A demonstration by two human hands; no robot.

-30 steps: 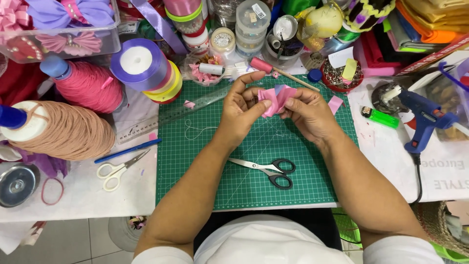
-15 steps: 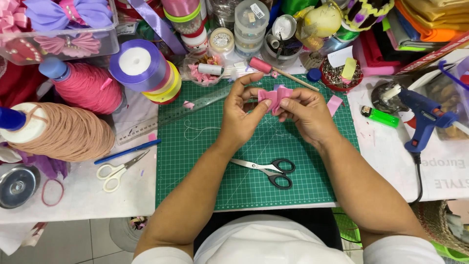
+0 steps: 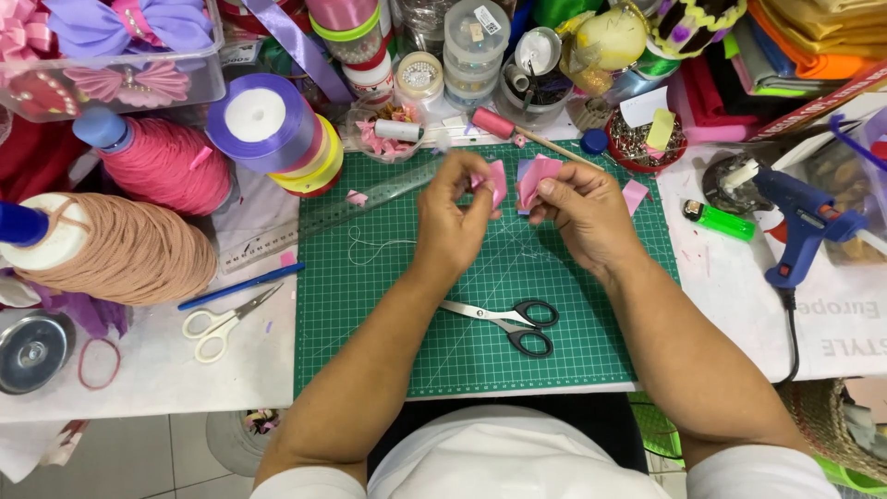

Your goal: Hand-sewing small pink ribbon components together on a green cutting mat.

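Above the far half of the green cutting mat (image 3: 480, 305), my two hands meet, each pinching a piece of pink ribbon. My left hand (image 3: 455, 222) has its fingers curled closed, thumb and forefinger nipping a small pink ribbon piece (image 3: 497, 180) that stands up from the fingertips. My right hand (image 3: 584, 214) is likewise closed, thumb pressed on a folded pink ribbon piece (image 3: 538, 174) with a sliver of lilac showing at its inner edge. The two pieces stand just beside each other with a narrow gap between them; whether a thread joins them I cannot tell. On the mat nearer my body lie black-handled scissors (image 3: 506, 323), blades pointing to my left, well apart from both hands. A clear ruler (image 3: 370, 199) lies slantwise across the mat's far left corner, and a loose loop of thread (image 3: 370, 245) rests just below it. Off the mat to my left lie white-handled scissors (image 3: 220, 323) beside a blue pen (image 3: 240, 285), with a purple ribbon spool (image 3: 263, 120) and a pink yarn cone (image 3: 162, 157) farther out. To my right, on the white tabletop (image 3: 721, 277), stand a blue glue gun (image 3: 799, 222) and a green lighter (image 3: 719, 222).
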